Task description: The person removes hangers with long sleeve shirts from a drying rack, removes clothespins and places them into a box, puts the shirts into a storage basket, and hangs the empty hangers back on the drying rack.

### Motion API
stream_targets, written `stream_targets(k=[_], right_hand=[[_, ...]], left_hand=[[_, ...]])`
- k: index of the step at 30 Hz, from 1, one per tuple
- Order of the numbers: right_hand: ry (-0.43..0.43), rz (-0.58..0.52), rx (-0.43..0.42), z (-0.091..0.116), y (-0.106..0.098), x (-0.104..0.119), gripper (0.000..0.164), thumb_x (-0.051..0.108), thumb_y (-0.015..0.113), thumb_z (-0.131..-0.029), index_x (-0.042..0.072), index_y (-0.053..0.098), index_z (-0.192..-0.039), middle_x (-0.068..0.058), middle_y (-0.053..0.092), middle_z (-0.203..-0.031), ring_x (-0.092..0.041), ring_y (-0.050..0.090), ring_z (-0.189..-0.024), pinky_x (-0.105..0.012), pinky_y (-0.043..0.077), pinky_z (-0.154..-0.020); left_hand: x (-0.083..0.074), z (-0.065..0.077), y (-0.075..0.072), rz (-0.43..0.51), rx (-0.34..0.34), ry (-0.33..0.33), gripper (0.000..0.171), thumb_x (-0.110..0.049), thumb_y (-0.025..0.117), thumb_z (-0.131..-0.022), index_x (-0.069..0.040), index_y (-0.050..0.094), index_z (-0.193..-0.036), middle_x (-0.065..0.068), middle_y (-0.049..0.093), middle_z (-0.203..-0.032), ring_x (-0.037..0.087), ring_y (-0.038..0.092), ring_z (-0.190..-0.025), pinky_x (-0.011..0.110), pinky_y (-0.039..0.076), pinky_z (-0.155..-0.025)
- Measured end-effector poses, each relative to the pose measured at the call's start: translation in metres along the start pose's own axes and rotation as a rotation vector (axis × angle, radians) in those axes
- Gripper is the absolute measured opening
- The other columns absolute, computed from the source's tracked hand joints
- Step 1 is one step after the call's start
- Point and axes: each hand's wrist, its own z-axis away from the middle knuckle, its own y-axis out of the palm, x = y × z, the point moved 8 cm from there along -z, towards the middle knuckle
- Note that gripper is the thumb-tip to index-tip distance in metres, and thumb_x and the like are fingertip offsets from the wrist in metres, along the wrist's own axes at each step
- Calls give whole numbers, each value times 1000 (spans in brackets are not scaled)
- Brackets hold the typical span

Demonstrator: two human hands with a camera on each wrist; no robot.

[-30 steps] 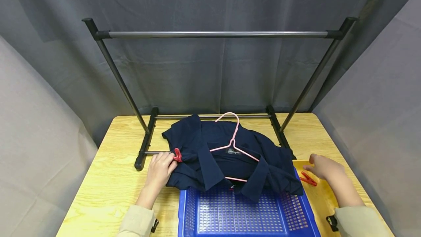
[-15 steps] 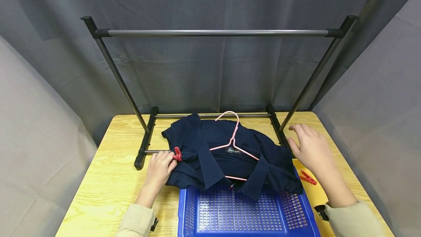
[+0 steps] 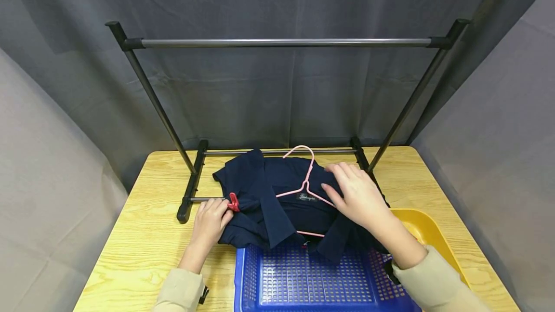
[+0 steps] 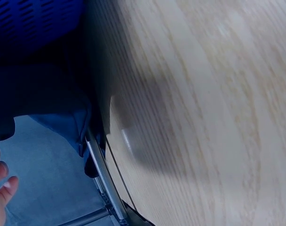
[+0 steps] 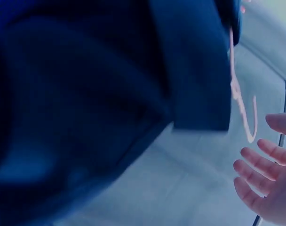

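Head view: shirt (image 3: 270,211) prob. light/limp, best lifted by hanger (image 3: 307,186) neck; R hand (image 3: 357,194), right of hanger, wide; L hand (image 3: 210,220) grip unclear.

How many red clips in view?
1: a red clip at the tips of the left hand, by the shirt. More may be hidden where the right arm covers the yellow tray.

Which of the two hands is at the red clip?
The left hand, its fingertips against the red clip at one side of the navy shirt. The right hand is away from that clip, open over the shirt's other side.
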Motion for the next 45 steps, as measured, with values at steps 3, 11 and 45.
stream_targets(k=[3,11,45], right_hand=[[-55,-14,6,-7,7,17,37,24,65,-82,5,54,-112,-10,59,-104,-28,57,-93,-42,46,-77],[-153,-46,-4,-23,27,49,32,22,65,-82,7,54,-109,-5,58,-99,-20,54,-81,-35,45,-69],[-221,24,101,-49,106,118,30,31,59,-86,12,56,-110,0,58,-103,-16,54,-91,-32,40,-84]], left_hand=[[0,0,0,0,3,-4,17,-26,51,-80,-9,55,-80,5,53,-72,27,51,-69,39,38,-64],[1,1,1,6,15,-19,15,-24,51,-81,-10,55,-80,4,52,-72,26,51,-70,40,39,-66],[1,2,1,14,33,-40,12,-21,50,-80,-9,50,-78,5,48,-69,27,49,-68,40,38,-64]])
